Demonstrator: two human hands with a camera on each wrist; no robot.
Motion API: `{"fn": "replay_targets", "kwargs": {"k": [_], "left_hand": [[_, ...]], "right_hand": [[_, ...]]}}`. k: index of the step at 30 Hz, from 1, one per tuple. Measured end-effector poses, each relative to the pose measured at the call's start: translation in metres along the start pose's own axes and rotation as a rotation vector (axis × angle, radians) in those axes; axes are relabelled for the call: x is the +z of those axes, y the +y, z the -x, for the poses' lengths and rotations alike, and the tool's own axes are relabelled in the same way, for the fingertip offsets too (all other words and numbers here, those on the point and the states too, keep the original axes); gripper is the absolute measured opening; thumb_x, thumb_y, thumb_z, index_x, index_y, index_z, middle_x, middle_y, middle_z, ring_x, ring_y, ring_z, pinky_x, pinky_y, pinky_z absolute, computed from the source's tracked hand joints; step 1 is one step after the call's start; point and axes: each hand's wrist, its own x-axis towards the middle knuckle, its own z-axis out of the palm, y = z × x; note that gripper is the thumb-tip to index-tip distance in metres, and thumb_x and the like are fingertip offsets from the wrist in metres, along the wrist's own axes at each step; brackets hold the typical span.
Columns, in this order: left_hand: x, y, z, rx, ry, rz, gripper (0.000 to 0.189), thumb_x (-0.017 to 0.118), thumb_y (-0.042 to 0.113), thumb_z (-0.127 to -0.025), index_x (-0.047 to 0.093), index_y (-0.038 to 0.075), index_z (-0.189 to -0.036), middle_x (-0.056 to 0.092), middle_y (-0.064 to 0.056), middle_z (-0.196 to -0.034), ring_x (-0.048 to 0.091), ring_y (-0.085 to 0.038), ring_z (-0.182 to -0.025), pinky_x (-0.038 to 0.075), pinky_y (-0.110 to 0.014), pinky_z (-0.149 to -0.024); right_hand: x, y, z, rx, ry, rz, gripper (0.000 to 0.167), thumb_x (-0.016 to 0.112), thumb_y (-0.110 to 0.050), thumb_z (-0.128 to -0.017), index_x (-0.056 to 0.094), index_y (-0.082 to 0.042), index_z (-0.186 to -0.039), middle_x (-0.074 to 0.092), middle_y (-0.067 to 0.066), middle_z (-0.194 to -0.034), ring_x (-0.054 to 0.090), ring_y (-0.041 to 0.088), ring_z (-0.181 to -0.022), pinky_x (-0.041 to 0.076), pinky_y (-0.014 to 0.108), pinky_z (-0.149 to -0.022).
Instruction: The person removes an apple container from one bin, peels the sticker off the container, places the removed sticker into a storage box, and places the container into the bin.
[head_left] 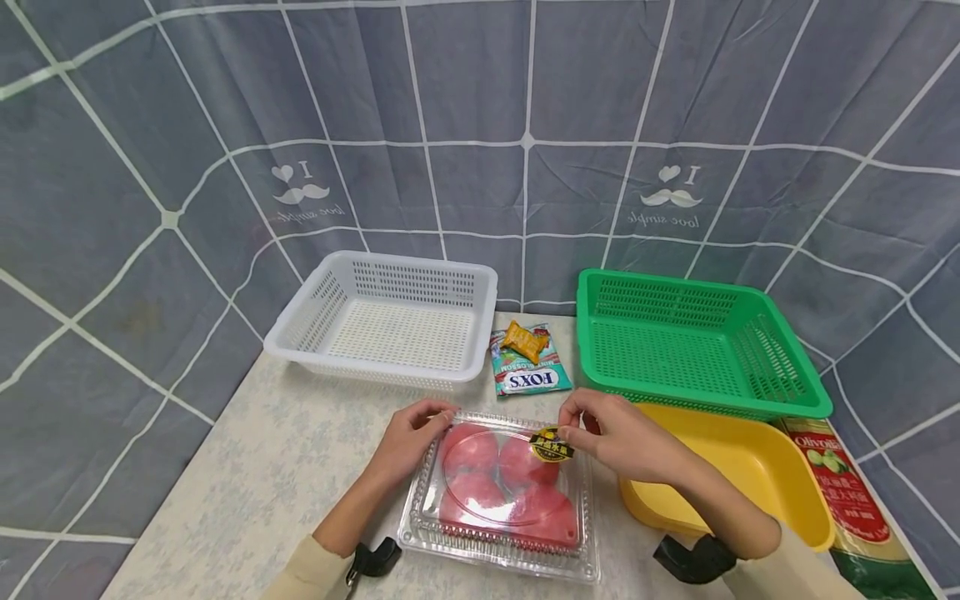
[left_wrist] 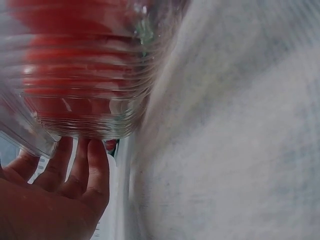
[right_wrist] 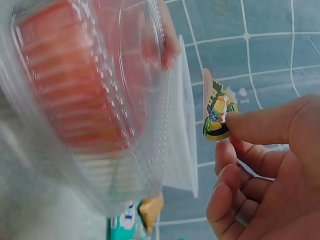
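Observation:
A clear plastic clamshell box point(head_left: 501, 563) with several rounded red pieces point(head_left: 472, 496) inside lies on the table before me, its lid down. My left hand point(head_left: 411, 437) grips the box at its far left corner, thumb on top; in the left wrist view the fingers point(left_wrist: 98, 170) reach up to its ribbed wall. Between thumb and index finger, my right hand point(head_left: 626, 437) pinches a black-and-gold round label sticker point(head_left: 551, 446) with a fruit picture. In the right wrist view the sticker point(right_wrist: 219, 117) appears bent and apart from the lid.
Behind the box stand a white basket point(head_left: 300, 343) at left and a green basket point(head_left: 701, 398) at right. A teal candy bag point(head_left: 528, 379) with a small orange packet point(head_left: 524, 340) lies between them. At right are a yellow tub point(head_left: 738, 454) and a red-and-green package point(head_left: 847, 500).

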Motion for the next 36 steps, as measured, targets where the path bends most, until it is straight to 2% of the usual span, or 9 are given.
{"fn": "replay_targets", "kwargs": {"k": [5,11,15,22,31,36], "left_hand": [[-0.001,0.001,0.001,-0.001,-0.004,0.001,0.020,0.066,0.034,-0.091,0.072,0.017,-0.102,0.068,0.002,-0.094,0.062,-0.017,-0.087,0.049,-0.031,-0.077],[0.001,0.002,0.001,-0.031,0.011,-0.026,0.017,0.066,0.026,-0.093,0.072,0.014,-0.102,0.068,0.002,-0.092,0.061,-0.016,-0.085,0.048,-0.032,-0.076],[0.002,0.003,0.000,-0.036,0.025,-0.034,0.016,0.065,0.023,-0.093,0.072,0.012,-0.103,0.068,0.001,-0.091,0.061,-0.017,-0.085,0.048,-0.033,-0.076],[-0.001,0.000,0.000,-0.023,-0.002,0.003,0.017,0.067,0.031,-0.092,0.072,0.017,-0.101,0.068,0.002,-0.093,0.061,-0.017,-0.086,0.048,-0.031,-0.077],[0.001,0.000,0.001,-0.008,0.011,0.004,0.017,0.067,0.030,-0.091,0.072,0.017,-0.101,0.068,0.002,-0.091,0.060,-0.017,-0.085,0.047,-0.032,-0.076],[0.000,0.001,0.000,-0.017,0.014,-0.003,0.016,0.067,0.030,-0.091,0.073,0.018,-0.100,0.068,0.003,-0.092,0.060,-0.017,-0.086,0.047,-0.032,-0.077]], "right_hand": [[-0.010,0.008,0.001,-0.016,0.026,-0.025,0.008,0.064,-0.018,-0.093,0.059,-0.020,-0.087,0.052,-0.004,-0.071,0.047,0.015,-0.064,0.040,0.027,-0.056],[-0.021,0.021,0.005,-0.028,0.047,-0.032,0.006,0.065,-0.021,-0.093,0.062,-0.019,-0.088,0.055,-0.005,-0.072,0.049,0.015,-0.064,0.042,0.027,-0.056],[-0.028,0.031,0.007,-0.048,0.036,-0.030,0.006,0.065,-0.021,-0.093,0.062,-0.020,-0.089,0.055,-0.005,-0.074,0.050,0.014,-0.067,0.043,0.027,-0.058],[-0.040,0.050,0.011,-0.113,-0.012,-0.042,0.008,0.065,-0.017,-0.093,0.063,-0.025,-0.090,0.060,-0.005,-0.079,0.054,0.013,-0.069,0.045,0.027,-0.060],[-0.052,0.076,0.018,-0.116,-0.104,0.023,0.005,0.060,-0.019,-0.096,0.063,-0.021,-0.092,0.062,-0.002,-0.078,0.056,0.012,-0.067,0.046,0.027,-0.058],[-0.052,0.082,0.021,-0.155,-0.060,0.062,0.006,0.062,-0.018,-0.095,0.063,-0.023,-0.091,0.059,-0.005,-0.079,0.053,0.010,-0.068,0.044,0.026,-0.058]]}}
